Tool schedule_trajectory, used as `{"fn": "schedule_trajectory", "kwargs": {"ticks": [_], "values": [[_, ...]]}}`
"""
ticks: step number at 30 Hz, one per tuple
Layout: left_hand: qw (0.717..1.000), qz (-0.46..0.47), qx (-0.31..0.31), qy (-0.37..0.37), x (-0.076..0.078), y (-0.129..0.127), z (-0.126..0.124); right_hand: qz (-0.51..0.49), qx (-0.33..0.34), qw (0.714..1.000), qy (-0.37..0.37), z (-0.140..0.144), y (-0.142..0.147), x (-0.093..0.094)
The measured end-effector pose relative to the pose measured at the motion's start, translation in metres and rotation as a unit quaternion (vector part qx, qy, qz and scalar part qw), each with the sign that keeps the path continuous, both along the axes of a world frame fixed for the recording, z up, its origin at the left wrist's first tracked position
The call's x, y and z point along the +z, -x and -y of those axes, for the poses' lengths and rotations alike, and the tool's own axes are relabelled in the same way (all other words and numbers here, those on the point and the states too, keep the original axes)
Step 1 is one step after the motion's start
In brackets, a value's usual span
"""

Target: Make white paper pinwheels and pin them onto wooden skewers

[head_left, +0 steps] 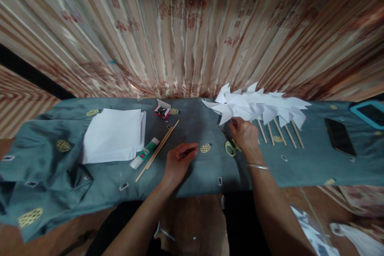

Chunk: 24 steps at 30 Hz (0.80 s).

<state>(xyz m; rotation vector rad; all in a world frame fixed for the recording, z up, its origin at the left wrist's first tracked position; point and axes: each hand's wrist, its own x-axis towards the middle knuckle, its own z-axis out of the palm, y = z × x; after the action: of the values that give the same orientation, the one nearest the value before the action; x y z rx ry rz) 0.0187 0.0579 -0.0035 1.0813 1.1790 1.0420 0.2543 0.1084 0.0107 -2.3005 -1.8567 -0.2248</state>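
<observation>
My right hand (244,135) is closed just under the leftmost white paper pinwheel (224,106), its fingers pinched where the stick would be; the stick itself is hidden. That pinwheel lies at the left end of a row of several overlapping paper pinwheels (270,106) on wooden sticks. Partly beneath the hand are scissors (230,148) with yellow-green handles. Over the cloth, left of the scissors, my left hand (179,162) holds nothing, its fingers loosely stretched and a small gap between thumb and fingers.
A stack of white paper (112,136) lies at left. Beside it are a glue stick (145,153), loose wooden sticks (160,148) and a small red box of pins (162,109). A dark phone (340,137) and a blue-framed device (370,114) sit at right. A curtain (186,40) hangs behind.
</observation>
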Motion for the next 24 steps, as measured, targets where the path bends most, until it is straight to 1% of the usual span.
{"fn": "schedule_trajectory", "kwargs": {"ticks": [5, 10, 12, 14, 16, 20, 22, 24], "values": [[1.0, -0.018, -0.003, -0.003, 0.0, 0.002, 0.0, 0.023, -0.006, 1.0, 0.013, -0.006, 0.0, -0.003], [0.999, -0.039, -0.001, -0.029, -0.001, 0.005, 0.0, 0.031, -0.003, 0.999, 0.008, -0.004, -0.002, -0.003], [0.997, -0.064, 0.001, -0.048, -0.001, 0.01, 0.0, 0.022, 0.003, 1.0, -0.004, -0.002, -0.002, 0.0], [0.991, -0.108, 0.006, -0.082, 0.0, 0.017, 0.0, 0.01, 0.021, 0.999, -0.025, 0.002, -0.001, 0.002], [0.977, -0.168, 0.014, -0.133, 0.0, 0.027, -0.002, -0.003, 0.041, 0.998, -0.043, 0.007, 0.001, 0.003], [0.931, -0.292, 0.031, -0.215, -0.004, 0.049, -0.004, -0.034, 0.061, 0.997, -0.044, 0.018, 0.004, 0.001], [0.91, -0.33, 0.023, -0.248, -0.006, 0.058, -0.004, -0.049, 0.072, 0.995, -0.041, 0.024, 0.006, -0.002], [0.895, -0.353, 0.023, -0.271, -0.007, 0.066, -0.004, -0.062, 0.084, 0.994, -0.039, 0.03, 0.007, -0.004]]}}
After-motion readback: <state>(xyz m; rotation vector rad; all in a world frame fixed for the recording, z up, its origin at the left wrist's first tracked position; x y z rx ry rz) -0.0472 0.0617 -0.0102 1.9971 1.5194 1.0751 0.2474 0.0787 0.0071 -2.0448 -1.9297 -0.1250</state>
